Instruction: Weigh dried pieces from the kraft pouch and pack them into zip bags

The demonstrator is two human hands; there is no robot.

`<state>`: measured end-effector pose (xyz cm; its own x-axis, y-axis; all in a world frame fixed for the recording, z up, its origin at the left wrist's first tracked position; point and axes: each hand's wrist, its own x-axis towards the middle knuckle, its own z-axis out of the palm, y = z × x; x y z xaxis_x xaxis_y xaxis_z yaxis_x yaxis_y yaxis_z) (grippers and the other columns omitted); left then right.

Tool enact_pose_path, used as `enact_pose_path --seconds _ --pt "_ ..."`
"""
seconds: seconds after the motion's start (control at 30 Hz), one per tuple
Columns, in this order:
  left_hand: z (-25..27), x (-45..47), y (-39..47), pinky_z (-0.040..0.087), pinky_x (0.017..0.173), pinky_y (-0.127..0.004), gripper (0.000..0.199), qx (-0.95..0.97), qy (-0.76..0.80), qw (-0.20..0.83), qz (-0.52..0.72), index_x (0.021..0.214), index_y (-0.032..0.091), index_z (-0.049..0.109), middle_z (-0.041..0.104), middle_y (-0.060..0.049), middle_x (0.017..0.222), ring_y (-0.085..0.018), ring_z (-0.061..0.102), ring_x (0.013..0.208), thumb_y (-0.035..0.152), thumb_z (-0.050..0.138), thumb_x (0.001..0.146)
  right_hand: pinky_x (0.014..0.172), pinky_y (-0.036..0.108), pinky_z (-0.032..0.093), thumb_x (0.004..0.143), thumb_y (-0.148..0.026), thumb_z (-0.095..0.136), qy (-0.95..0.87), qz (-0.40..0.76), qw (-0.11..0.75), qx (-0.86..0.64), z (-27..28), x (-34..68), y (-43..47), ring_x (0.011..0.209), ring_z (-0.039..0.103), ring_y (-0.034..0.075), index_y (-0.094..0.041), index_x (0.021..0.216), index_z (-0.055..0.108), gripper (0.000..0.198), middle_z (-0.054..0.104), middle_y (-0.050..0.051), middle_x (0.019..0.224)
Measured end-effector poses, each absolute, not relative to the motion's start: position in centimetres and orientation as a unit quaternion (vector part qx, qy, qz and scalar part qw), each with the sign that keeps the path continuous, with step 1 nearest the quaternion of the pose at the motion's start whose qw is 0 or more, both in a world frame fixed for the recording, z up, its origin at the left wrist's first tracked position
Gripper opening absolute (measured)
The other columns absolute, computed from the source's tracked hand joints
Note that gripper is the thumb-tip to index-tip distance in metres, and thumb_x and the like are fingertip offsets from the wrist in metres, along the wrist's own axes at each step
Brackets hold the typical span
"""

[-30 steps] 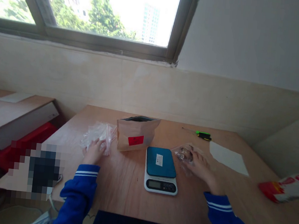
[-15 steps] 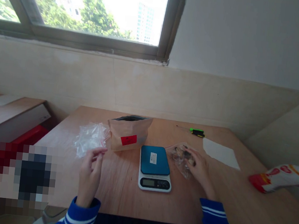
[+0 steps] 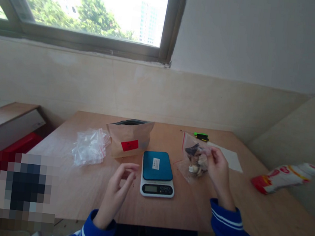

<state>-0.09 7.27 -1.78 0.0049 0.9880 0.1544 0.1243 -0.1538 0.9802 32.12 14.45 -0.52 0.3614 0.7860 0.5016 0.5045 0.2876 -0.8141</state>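
Table: pale wood, near edge crossing the bottom of the frame, far edge close to the wall.
Left hand: lower centre, partly open, fingers curled and thumb apart, just beside the scale.
Right hand: right of centre, fingertips pinched on the upper right of the clear bag.
Scale: centre, blue plate above a white base; display too small to read.
Clear bag: right of the scale, tilted, dark and pale pieces inside, red strip along one edge.
Bottle: far right, white and red, tilted.
Pile of clear bags: left of centre, crumpled, just beside the pouch.
Brown pouch: behind the scale, upright, mouth gaping, red label.
Room between: wood grain shows from scale to near edge, and from right hand to bottle.
White sheet: behind the right hand, near the green handle.
Wall: beige below, grey above.
Window: upper left, trees and buildings outside.
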Motion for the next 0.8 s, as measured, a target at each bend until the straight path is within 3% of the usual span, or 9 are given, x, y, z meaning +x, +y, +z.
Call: enact_pose_path --seconds 0.13,0.2,0.3,0.4,0.53,0.67,0.8 --pt "-1.3 2.3 6.5 0.047 0.088 -0.031 0.041 0.557 0.433 0.5 0.502 0.123 0.023 0.055 0.061 -0.008 0.122 -0.019 0.059 0.102 0.043 0.057 0.088 0.066 0.027 0.05 0.083 -0.06 0.058 -0.575 0.274 0.579 -0.509 1.8 27.0 11.2 0.07 0.063 0.018 -0.021 0.085 0.063 0.039 0.066 0.003 0.074" --pt "-1.4 3.0 6.1 0.049 0.084 -0.03 0.047 0.543 0.392 0.55 0.499 0.127 0.023 0.053 0.064 -0.008 0.116 -0.018 0.061 0.098 0.045 0.06 0.086 0.06 0.024 0.049 0.083 -0.059 0.059 -0.576 0.328 0.563 -0.494 1.7 24.6 10.1 0.063 0.06 0.015 -0.02 0.089 0.065 0.04 0.064 0.001 0.071" --pt "-1.6 3.2 5.9 0.05 0.071 -0.026 0.034 0.516 0.36 0.598 0.497 0.108 0.019 0.061 0.066 -0.003 0.083 -0.015 0.061 0.076 0.045 0.061 0.086 0.057 0.023 0.047 0.085 -0.055 0.06 -0.559 0.371 0.558 -0.489 0.5 21.9 9.2 0.059 0.056 0.013 -0.019 0.092 0.066 0.037 0.061 0.0 0.067" --pt "-1.5 2.7 6.0 0.048 0.064 -0.023 0.026 0.504 0.375 0.59 0.508 0.084 0.017 0.061 0.061 0.0 0.071 -0.012 0.059 0.068 0.042 0.065 0.084 0.055 0.023 0.046 0.087 -0.051 0.058 -0.532 0.415 0.556 -0.486 -1.0 20.4 9.2 0.059 0.056 0.014 -0.018 0.096 0.064 0.035 0.058 -0.001 0.064" --pt "-1.3 2.1 6.2 0.047 0.061 -0.021 0.027 0.5 0.408 0.555 0.525 0.076 0.016 0.059 0.059 0.001 0.067 -0.011 0.058 0.064 0.041 0.067 0.082 0.065 0.029 0.053 0.086 -0.049 0.059 -0.494 0.374 0.589 -0.519 -2.7 19.5 9.5 0.076 0.065 0.018 -0.019 0.116 0.055 0.042 0.066 0.005 0.086" --pt "-1.6 2.3 6.2 0.046 0.057 -0.021 0.03 0.481 0.417 0.54 0.551 0.073 0.016 0.056 0.059 0.002 0.066 -0.01 0.057 0.06 0.043 0.067 0.081 0.09 0.037 0.051 0.091 -0.042 0.054 -0.493 0.249 0.615 -0.563 -3.1 18.1 8.1 0.105 0.062 0.022 -0.021 0.114 0.054 0.032 0.063 0.011 0.112" --pt "-1.9 2.6 6.2 0.046 0.056 -0.02 0.033 0.46 0.422 0.535 0.57 0.07 0.016 0.053 0.059 0.002 0.064 -0.009 0.056 0.058 0.043 0.071 0.077 0.082 0.028 0.054 0.097 -0.036 0.045 -0.602 0.345 0.525 -0.493 -2.1 15.7 5.8 0.1 0.063 0.018 -0.024 0.109 0.058 0.022 0.063 0.007 0.11"
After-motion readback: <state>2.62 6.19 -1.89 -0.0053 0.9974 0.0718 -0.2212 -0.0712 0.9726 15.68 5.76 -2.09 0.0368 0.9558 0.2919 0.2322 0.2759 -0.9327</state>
